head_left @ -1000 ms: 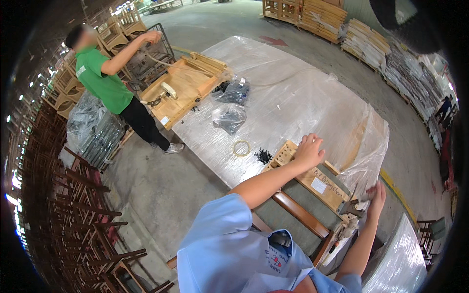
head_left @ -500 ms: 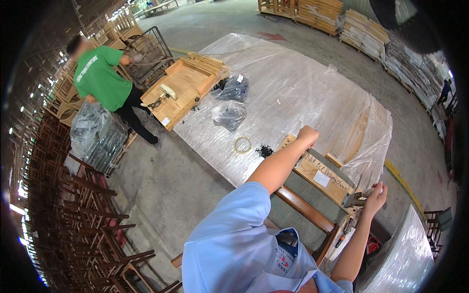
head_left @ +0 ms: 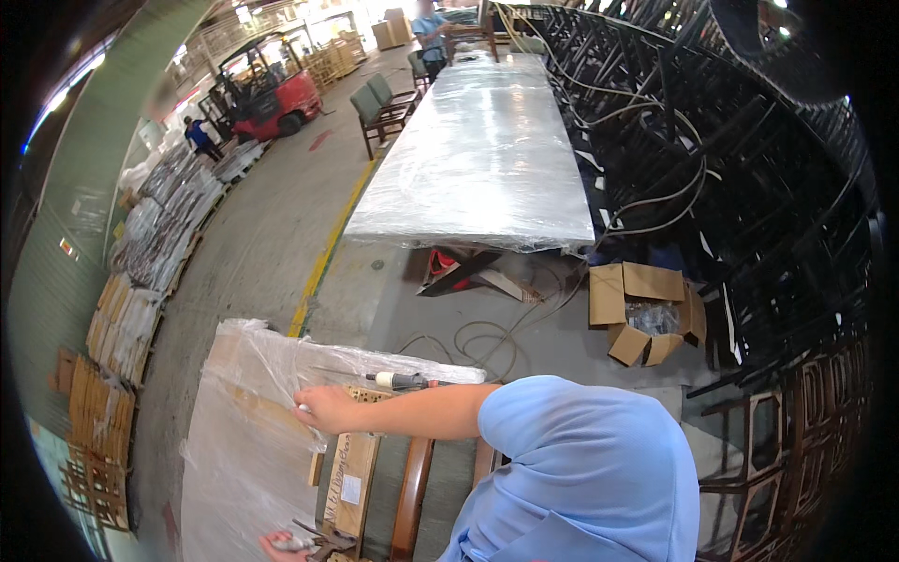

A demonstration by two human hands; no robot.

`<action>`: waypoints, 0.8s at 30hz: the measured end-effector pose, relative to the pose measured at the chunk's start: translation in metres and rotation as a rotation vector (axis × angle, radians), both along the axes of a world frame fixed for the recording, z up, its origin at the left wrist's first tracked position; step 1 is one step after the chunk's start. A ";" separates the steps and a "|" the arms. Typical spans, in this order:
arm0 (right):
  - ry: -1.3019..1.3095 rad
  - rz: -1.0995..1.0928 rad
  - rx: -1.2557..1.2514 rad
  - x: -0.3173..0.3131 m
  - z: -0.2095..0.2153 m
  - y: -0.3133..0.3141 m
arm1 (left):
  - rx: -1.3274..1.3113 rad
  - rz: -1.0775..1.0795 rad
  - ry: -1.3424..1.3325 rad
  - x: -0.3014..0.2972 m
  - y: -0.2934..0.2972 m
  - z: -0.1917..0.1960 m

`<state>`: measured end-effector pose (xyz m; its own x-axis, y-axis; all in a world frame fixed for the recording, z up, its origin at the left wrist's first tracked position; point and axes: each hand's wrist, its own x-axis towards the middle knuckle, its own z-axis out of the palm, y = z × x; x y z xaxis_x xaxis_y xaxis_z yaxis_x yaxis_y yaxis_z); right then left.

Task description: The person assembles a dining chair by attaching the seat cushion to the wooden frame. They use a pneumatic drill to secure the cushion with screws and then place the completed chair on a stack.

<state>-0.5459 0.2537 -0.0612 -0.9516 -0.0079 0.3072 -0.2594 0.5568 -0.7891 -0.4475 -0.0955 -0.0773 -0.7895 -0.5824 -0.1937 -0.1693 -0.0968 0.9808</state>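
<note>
A light wooden jig board (head_left: 350, 473) with handwriting and a white label lies over a brown wooden rail (head_left: 413, 487) and grey-green panels of what looks like a chair. At its far end my right hand (head_left: 326, 408) is closed round a clamp handle whose pale end shows at the fingers. Close to the lower edge, my left hand (head_left: 284, 544) grips the pale handle of a metal toggle clamp (head_left: 332, 540), partly cut off by the picture edge. A power screwdriver (head_left: 401, 381) lies just past my right forearm.
Plastic film wraps the worktable (head_left: 220, 450). Ahead stands a long wrapped stack (head_left: 468, 159); an open cardboard box (head_left: 637, 281) and looped hoses (head_left: 492, 337) lie on the floor. Chairs (head_left: 379, 108), a red forklift (head_left: 290, 94) and a person (head_left: 431, 37) are farther off.
My view has swung to the right, bringing the forklift and long wrapped stack in. The person in green has left view. Both hands stay at the jig board's ends.
</note>
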 end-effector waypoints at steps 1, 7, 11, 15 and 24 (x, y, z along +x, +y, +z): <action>0.013 -0.021 0.006 0.001 -0.005 0.005 | -0.010 -0.015 -0.016 0.003 0.002 -0.005; 0.042 0.002 -0.037 0.013 -0.002 -0.008 | -0.065 -0.038 -0.042 0.022 -0.024 -0.018; 0.041 0.028 -0.083 0.002 -0.011 -0.014 | -0.078 -0.061 -0.038 0.025 -0.030 -0.023; -0.106 0.369 0.447 -0.040 0.008 -0.007 | -0.079 -0.089 -0.029 0.026 -0.029 -0.025; 1.225 1.165 0.679 0.140 0.318 -0.099 | -0.101 -0.095 -0.048 0.049 -0.047 -0.037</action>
